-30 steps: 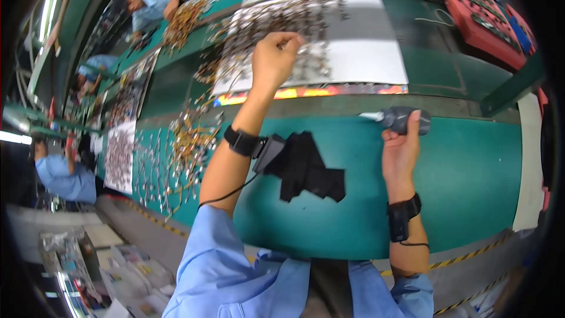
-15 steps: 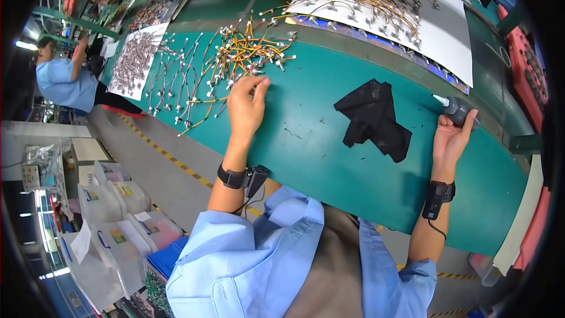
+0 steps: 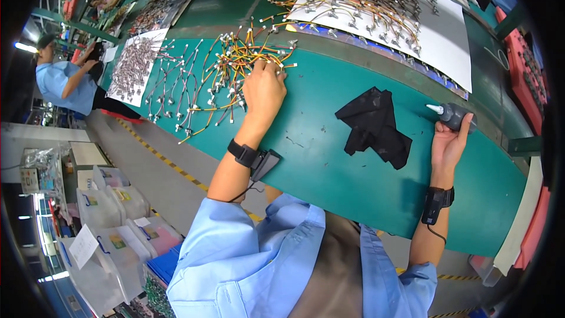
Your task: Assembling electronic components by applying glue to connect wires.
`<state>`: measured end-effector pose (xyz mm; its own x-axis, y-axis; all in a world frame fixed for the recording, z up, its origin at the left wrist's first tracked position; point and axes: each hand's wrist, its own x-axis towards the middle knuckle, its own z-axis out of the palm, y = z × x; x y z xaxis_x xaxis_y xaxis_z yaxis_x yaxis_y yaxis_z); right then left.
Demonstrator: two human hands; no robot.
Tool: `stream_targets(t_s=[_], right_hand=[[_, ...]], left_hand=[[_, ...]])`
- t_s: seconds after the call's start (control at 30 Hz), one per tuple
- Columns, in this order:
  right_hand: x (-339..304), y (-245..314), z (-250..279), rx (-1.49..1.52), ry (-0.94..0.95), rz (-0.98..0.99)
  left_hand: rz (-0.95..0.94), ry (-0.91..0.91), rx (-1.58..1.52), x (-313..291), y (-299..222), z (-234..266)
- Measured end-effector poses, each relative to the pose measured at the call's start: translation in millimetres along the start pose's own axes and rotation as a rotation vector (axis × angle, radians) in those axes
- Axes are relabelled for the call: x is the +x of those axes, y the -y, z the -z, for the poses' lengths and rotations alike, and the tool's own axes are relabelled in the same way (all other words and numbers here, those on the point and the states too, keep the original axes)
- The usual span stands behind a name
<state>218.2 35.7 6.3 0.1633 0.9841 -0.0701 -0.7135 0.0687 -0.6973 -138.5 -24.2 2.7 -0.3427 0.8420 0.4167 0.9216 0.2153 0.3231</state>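
Note:
My left hand (image 3: 265,93) reaches into the near right edge of a pile of orange, yellow and dark wire cables (image 3: 235,53) with small connectors. Its fingers curl down and look closed among the cables; what lies between the fingertips is hidden. At the right, my right hand (image 3: 449,148) grips a dark grey squeeze bottle (image 3: 458,116), tilted so that its white nozzle points left. Between the two hands a crumpled black cloth (image 3: 376,126) lies on the green table mat (image 3: 312,165). Both wrists wear black strapped devices.
Behind a metal rail, a white sheet (image 3: 450,41) carries rows of cables. Purplish cables cover another sheet (image 3: 138,65) at the left. A person in blue (image 3: 67,82) stands beyond the table's left end. Plastic bins (image 3: 112,253) stand lower left, and a red rack (image 3: 524,65) far right.
My left hand has moved right and forward onto the cable pile, and its fingers have curled down. My right hand still holds the bottle, almost in place. The person at left has lowered their arms.

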Motion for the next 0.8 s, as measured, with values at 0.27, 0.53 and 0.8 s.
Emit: stream_targets(t_s=[0.27, 0.53, 0.8], right_hand=[[-1, 2, 7, 0.004, 0.016, -0.029], [-16, 0, 3, 0.003, 0.069, 0.006], [-21, -11, -2, -0.157, 0.104, 0.106]], left_hand=[[0.348, 0.120, -1.259, -9, -34, 57], [0.272, 0.424, -1.558, -18, -113, 27], [0.288, 0.560, -1.538, -37, -138, -32]])
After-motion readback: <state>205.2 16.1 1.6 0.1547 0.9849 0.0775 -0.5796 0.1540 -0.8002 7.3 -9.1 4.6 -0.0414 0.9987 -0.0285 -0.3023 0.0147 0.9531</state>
